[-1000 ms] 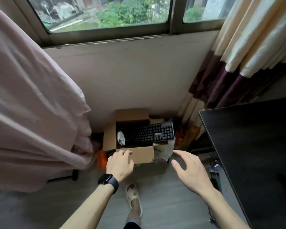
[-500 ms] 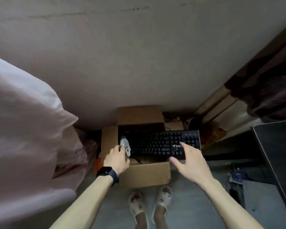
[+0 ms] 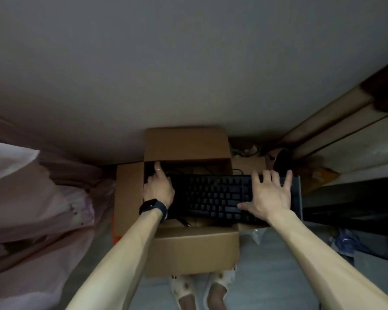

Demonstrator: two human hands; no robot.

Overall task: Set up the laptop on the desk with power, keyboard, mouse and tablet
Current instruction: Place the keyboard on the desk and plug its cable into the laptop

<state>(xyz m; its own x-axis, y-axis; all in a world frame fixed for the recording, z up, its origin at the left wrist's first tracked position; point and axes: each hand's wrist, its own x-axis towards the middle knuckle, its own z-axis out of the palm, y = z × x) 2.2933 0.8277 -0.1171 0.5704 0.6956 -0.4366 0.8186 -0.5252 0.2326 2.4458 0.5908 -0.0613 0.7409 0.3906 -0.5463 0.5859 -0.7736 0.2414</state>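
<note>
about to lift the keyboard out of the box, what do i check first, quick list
1. Right hand gripping the keyboard: not ok. It lies spread over the right end, fingers straight, thumb at the near edge.
2. Left hand gripping: cannot tell. It is at the left end inside the box, with one finger pointing away and the rest hidden.
3. Cable free: cannot tell. It runs from the far edge into the dark box.
4. Way up clear: ok. The flaps are open and the keyboard lies across the top, with its right end past the box wall.
5. Footing: ok. Both slippers stand on the floor behind the box.
</note>
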